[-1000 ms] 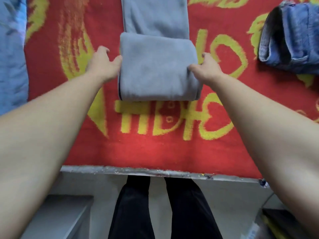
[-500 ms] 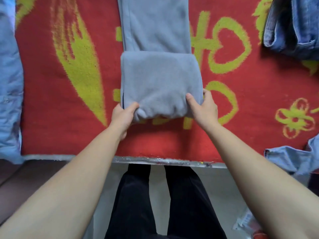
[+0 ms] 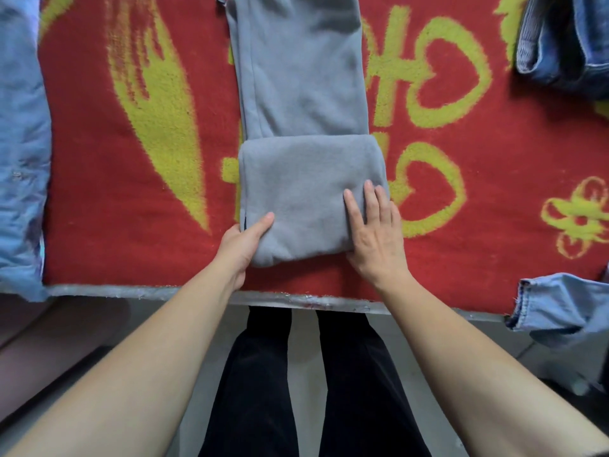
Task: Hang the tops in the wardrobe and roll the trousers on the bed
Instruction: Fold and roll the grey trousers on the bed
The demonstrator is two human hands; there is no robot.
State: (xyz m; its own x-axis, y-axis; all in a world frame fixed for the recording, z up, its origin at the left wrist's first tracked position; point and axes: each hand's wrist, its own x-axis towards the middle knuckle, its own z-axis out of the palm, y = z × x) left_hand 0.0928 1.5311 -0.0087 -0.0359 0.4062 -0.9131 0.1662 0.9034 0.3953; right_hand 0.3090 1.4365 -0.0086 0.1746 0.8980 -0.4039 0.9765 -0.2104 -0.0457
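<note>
Grey trousers (image 3: 300,77) lie on the bed (image 3: 99,192), long axis running away from its near edge, rolled end nearest; left hand (image 3: 242,244) pinches the roll's left corner, thumb on top; right hand (image 3: 375,235) presses flat on its right, fingers straight.

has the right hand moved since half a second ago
Yes: the right hand has shifted slightly left, away from the blanket's yellow heart, and onto the top of the grey trouser roll.
</note>
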